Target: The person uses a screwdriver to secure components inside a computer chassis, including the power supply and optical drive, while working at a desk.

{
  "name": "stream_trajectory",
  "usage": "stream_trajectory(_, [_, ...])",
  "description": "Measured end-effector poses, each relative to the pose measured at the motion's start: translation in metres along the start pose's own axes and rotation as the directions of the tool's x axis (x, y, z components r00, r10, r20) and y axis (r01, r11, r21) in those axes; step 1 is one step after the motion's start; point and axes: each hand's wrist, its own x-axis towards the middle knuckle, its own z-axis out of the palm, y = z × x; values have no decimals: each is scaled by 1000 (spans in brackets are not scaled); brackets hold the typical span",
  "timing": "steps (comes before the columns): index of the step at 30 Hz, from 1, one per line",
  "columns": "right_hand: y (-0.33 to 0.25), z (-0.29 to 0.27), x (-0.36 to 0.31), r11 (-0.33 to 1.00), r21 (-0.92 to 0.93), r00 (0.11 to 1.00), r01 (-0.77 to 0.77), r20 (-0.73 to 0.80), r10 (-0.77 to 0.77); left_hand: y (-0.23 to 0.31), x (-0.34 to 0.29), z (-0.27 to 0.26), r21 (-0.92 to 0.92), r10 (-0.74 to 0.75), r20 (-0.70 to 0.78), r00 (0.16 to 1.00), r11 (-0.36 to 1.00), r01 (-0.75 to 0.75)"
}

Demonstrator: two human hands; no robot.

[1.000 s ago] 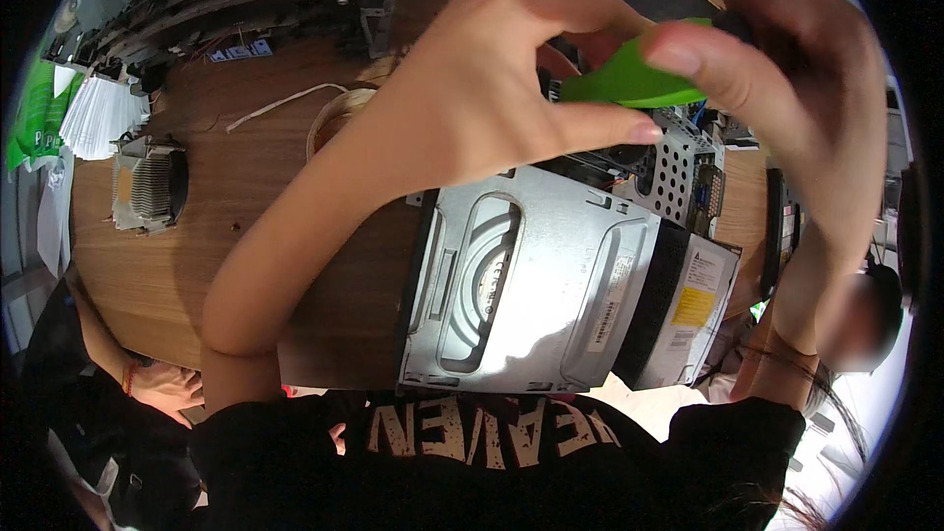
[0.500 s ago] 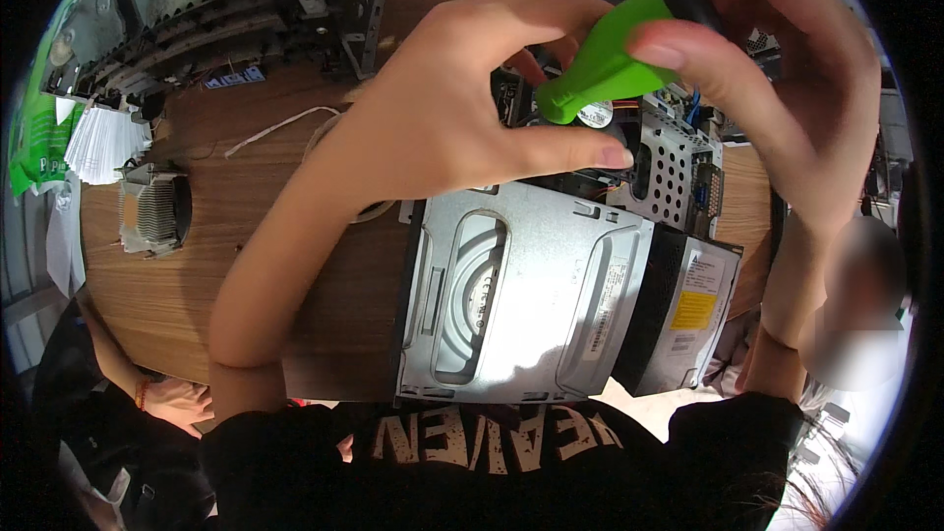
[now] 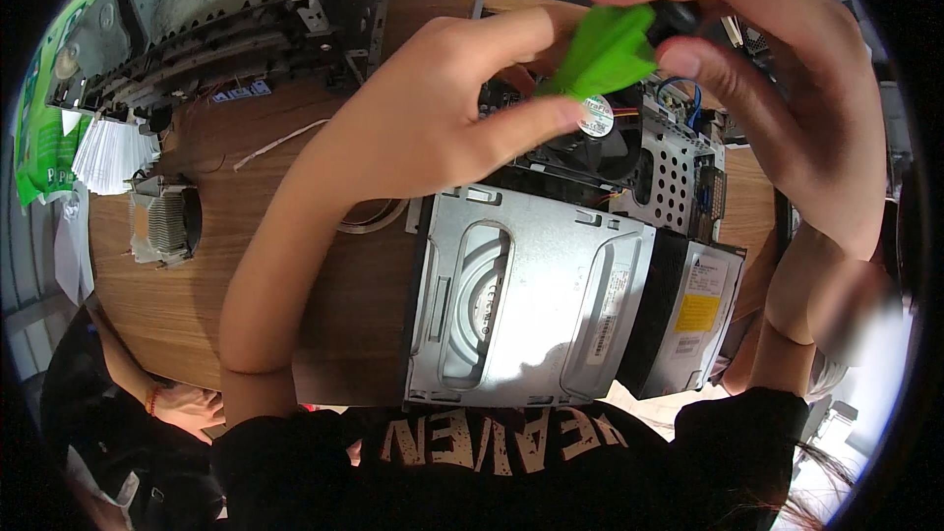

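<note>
A green screwdriver (image 3: 605, 49) with a black butt stands tilted over a black cooling fan (image 3: 615, 149) inside an opened computer case. My right hand (image 3: 787, 88) is closed round the butt, thumb and fingers on opposite sides of it. Reaching across from the left, my left hand (image 3: 442, 108) has its thumb against the lower end of the handle, with its fingers partly hidden behind. The screwdriver's shaft and tip are out of sight. Just below the hands lies a silver optical drive (image 3: 531, 300); a black drive unit (image 3: 685, 320) with a white and yellow label adjoins it.
A finned heat sink (image 3: 162, 224) stands on the wooden table (image 3: 197, 324). Behind it are a paper stack (image 3: 113, 157), a green bag (image 3: 44, 147) and a large metal chassis (image 3: 211, 15). Another person's hand (image 3: 187, 403) rests at the lower left edge.
The screwdriver's handle has turned and stands more upright. My left thumb has drawn in against the handle, uncovering more of the fan. My right hand has shifted slightly with its grip.
</note>
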Motion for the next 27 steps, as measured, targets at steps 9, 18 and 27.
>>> stream_trajectory(9, [8, 20, 10, 998, -47, 991, -52, -124, 46, 24, -1, -7, 29, -106, -40, 994, 994, 107])
stream_trajectory(18, [-7, 1, -2, 999, 0, 998, -54, 45, 54, 10, -2, -3, -44, 30, 2, 1000, 999, -30])
stream_trajectory(27, [-4, 22, 7, 924, -360, 988, -129, -127, 89, 25, -1, -12, 106, -106, -17, 994, 989, 107])
